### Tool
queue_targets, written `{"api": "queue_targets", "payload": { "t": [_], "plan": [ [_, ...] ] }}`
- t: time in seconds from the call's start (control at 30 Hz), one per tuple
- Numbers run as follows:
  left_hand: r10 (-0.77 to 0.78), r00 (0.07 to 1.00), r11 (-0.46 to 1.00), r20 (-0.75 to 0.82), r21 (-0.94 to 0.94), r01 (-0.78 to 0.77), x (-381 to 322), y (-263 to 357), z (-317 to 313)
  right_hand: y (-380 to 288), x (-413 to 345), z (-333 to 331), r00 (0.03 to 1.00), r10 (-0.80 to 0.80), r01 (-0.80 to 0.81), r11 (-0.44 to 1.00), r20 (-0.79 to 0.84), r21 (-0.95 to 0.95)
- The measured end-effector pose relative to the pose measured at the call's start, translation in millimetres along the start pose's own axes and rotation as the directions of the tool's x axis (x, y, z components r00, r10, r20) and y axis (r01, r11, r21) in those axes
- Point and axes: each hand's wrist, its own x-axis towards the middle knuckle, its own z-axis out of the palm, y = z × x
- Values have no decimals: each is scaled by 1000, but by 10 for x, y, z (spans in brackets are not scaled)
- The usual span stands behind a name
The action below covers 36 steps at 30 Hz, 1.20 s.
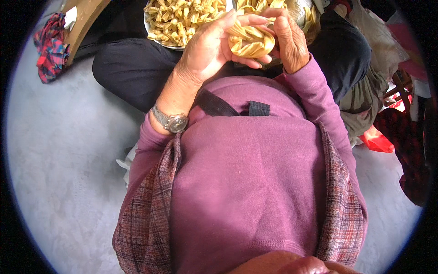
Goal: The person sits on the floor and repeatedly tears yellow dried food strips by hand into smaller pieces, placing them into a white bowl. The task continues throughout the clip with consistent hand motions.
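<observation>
A looped, twisted band of pale yellow dried leaf, perhaps corn husk (251, 42), is held between my two hands above my lap. My left hand (215, 44), with a watch on its wrist, has its palm turned up and its fingers curled around the loop. At the loop's right side, my right hand (291, 41) grips it, thumb raised; its other fingers are partly hidden. Just beyond my left hand stands a white bowl (148, 32) heaped with knotted pieces of the same yellow leaf (184, 20). More leaf strips (260, 5) lie behind my hands.
Clear plastic (303, 10) lies beyond my right hand. A curved wooden edge (84, 24) and a plaid cloth (51, 48) are at the far left. My bent legs (133, 68) flank the work. To the right are a plastic bag (376, 37) and a red bag (378, 140).
</observation>
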Motion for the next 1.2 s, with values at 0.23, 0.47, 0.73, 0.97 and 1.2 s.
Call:
{"api": "queue_targets", "payload": {
  "t": [0.23, 0.47, 0.73, 0.97, 1.2],
  "plan": [
    [44, 999, 957, -22, -287, -48, -56, 91, -43, -149, -211, -291, 998, 59, -64, 988, -38, -141],
    [63, 998, 966, 22, -252, -55, -100, 138, -66, -280, -307, -375, 999, -49, 49, 951, 11, -305],
    [108, 994, 983, -14, -146, -109, -87, 89, -239, -328, -219, -266, 968, 72, 1, 956, 240, -292],
    [175, 961, 954, -213, -206, -219, -198, 231, -187, -569, -352, -438, 962, 64, 35, 934, 264, -356],
    [198, 933, 952, -300, -169, -256, -190, 278, -94, -542, -362, -500, 974, -62, 152, 891, 217, -428]
  ]
}}
